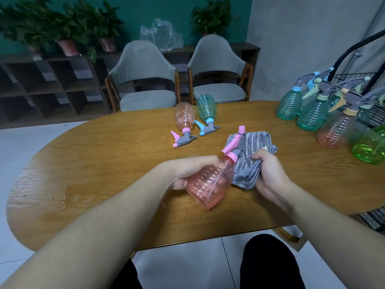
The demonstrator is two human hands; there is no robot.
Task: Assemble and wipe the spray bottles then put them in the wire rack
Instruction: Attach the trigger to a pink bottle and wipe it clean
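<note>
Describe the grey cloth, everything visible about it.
The grey cloth looks like soft microfibre with pale stripes. It lies bunched on the wooden table, its near end gripped by the right hand. The pink spray bottle, held tilted by the left hand, lies against its left edge.

Your room is lit dim and even from overhead, with a pale sheen of glare on the table (87, 163) at its left end and only soft shadows under the hands. You get strong wide-angle bending at the edges, so the table rim curves and your forearms balloon. The plants (52, 24) and chairs (145, 80) behind look soft and noisy.
</note>
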